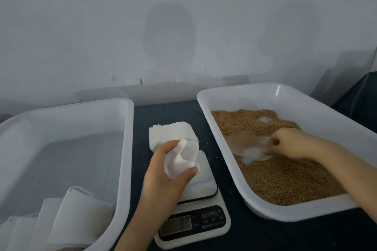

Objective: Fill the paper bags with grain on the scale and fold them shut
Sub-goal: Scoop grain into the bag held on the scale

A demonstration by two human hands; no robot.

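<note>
Left hand [161, 179] is raised, fingers curled round a paper bag [183, 158]; right hand [289, 142] is extended, fingers pinched on a scoop [246, 145].

Scale [195, 227] panel: display digits seemingly "0.0", a power sign, letters "M" and "T"; smaller print illegible.

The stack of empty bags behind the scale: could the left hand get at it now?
Probably yes: the stack lies just beyond the left hand, nothing between, though that hand grips a bag.

A pale grey wall [183, 26], marked by darker patches and soft shadows, is seen behind a dark blue tabletop [240, 234].
</note>
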